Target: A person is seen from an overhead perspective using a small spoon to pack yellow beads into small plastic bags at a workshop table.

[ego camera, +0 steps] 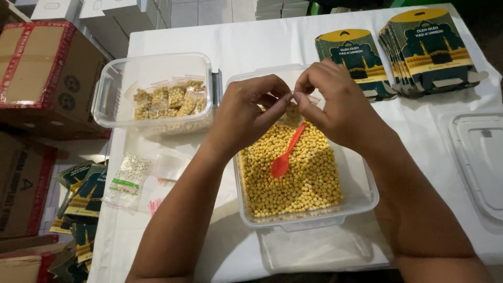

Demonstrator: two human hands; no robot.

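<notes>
White-clothed table holds clear tubs; cardboard boxes line the floor beside it.

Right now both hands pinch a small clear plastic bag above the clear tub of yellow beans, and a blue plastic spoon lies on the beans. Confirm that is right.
Not quite: the plastic spoon is red-orange, not blue. The head view shows it lying on the yellow beans in the clear plastic tub. The rest holds: the left hand and right hand pinch a small clear plastic bag above the tub.
</notes>
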